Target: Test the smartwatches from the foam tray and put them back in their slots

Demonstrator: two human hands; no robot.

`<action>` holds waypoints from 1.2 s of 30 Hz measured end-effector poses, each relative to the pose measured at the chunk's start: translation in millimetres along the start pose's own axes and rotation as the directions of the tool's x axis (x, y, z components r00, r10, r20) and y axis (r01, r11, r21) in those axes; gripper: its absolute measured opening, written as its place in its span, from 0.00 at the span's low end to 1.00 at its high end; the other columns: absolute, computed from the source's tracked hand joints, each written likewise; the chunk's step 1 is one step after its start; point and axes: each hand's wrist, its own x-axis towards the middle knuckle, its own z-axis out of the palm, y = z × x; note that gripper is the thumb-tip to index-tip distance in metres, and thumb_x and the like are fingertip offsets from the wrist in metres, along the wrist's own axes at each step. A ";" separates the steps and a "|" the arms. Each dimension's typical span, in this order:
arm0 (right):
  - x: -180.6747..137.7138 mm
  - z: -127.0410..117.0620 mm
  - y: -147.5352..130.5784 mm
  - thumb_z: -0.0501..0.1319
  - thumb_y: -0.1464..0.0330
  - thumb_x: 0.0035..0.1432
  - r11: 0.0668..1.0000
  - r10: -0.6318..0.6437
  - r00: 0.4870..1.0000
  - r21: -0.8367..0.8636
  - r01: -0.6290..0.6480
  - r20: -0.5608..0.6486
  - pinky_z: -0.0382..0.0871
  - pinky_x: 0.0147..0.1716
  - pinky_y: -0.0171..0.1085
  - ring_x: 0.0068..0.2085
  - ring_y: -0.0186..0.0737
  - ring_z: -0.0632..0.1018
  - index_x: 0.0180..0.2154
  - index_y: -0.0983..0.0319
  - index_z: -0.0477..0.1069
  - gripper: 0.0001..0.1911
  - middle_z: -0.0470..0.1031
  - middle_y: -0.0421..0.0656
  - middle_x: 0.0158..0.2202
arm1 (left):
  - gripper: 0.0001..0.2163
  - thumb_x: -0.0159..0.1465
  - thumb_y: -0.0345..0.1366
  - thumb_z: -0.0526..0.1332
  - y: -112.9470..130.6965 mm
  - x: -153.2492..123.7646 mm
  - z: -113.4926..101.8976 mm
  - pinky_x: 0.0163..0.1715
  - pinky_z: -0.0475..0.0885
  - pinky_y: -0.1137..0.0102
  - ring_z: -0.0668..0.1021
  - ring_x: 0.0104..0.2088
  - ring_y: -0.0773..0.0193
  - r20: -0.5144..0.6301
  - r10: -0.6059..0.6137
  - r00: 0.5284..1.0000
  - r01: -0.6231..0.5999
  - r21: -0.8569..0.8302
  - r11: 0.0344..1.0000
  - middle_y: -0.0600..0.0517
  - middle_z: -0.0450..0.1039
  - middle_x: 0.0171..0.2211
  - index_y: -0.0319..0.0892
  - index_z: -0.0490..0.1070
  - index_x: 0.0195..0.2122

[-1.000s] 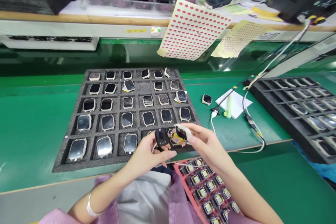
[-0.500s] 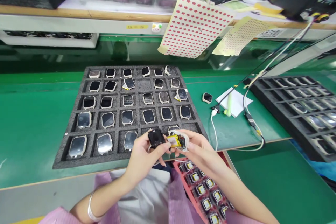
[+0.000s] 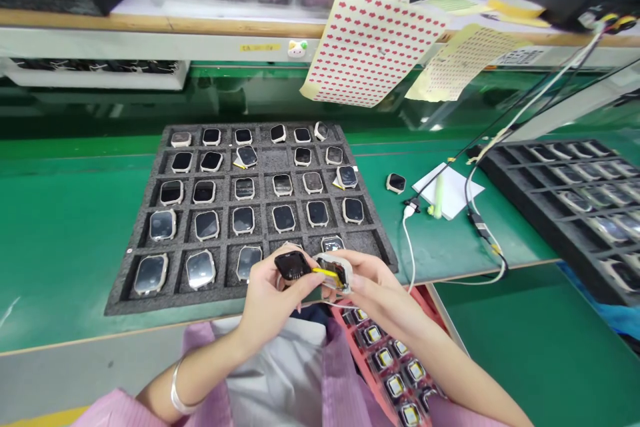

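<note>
My left hand is closed on a black watch back cover, its glossy face tilted up. Close to its right, my right hand grips a pale watch case on edge, with its open inside turned toward the cover. A yellow-edged battery sticks out of the case toward my left thumb; whether the thumb touches it I cannot tell. Both hands are above the front edge of a grey foam tray holding rows of square watches. My fingers behind the parts are hidden.
A red tray of watch parts with yellow pieces sits below my right forearm. To the right lie a single watch, white paper, a white cable and another foam tray. Sticker sheets hang from the shelf.
Both parts have been tilted: the black cover now lies flatter, and the battery shows its thin edge rather than its broad face. Each hand keeps its hold.
</note>
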 end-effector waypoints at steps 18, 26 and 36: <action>3.3 0.6 10.2 0.74 0.64 0.45 0.997 -0.067 0.989 -0.034 0.072 0.132 0.73 0.35 0.34 0.34 0.37 0.76 0.44 0.61 0.77 0.22 0.74 0.45 0.39 | 0.06 0.54 0.33 0.70 -0.5 2.3 -9.3 0.33 0.63 0.72 0.69 0.33 0.65 0.051 0.259 0.964 -0.263 0.080 0.962 0.53 0.63 0.29 0.40 0.75 0.28; 5.3 0.0 10.1 0.74 0.63 0.45 0.994 -0.089 0.949 -0.035 0.105 0.303 0.73 0.36 0.35 0.35 0.37 0.77 0.47 0.59 0.76 0.25 0.72 0.45 0.43 | 0.20 0.47 0.30 0.74 -13.1 4.5 -15.5 0.25 0.57 0.77 0.61 0.24 0.74 0.180 0.035 0.983 -0.002 -0.180 0.984 0.57 0.62 0.34 0.44 0.67 0.37; 4.8 3.0 4.4 0.76 0.66 0.42 0.991 -0.060 0.945 -0.093 0.095 0.323 0.74 0.37 0.38 0.35 0.38 0.77 0.47 0.62 0.76 0.27 0.71 0.47 0.43 | 0.19 0.47 0.32 0.74 -5.2 2.8 -18.6 0.28 0.58 0.76 0.64 0.29 0.71 0.273 -0.040 0.961 0.074 -0.117 0.990 0.57 0.62 0.31 0.43 0.66 0.35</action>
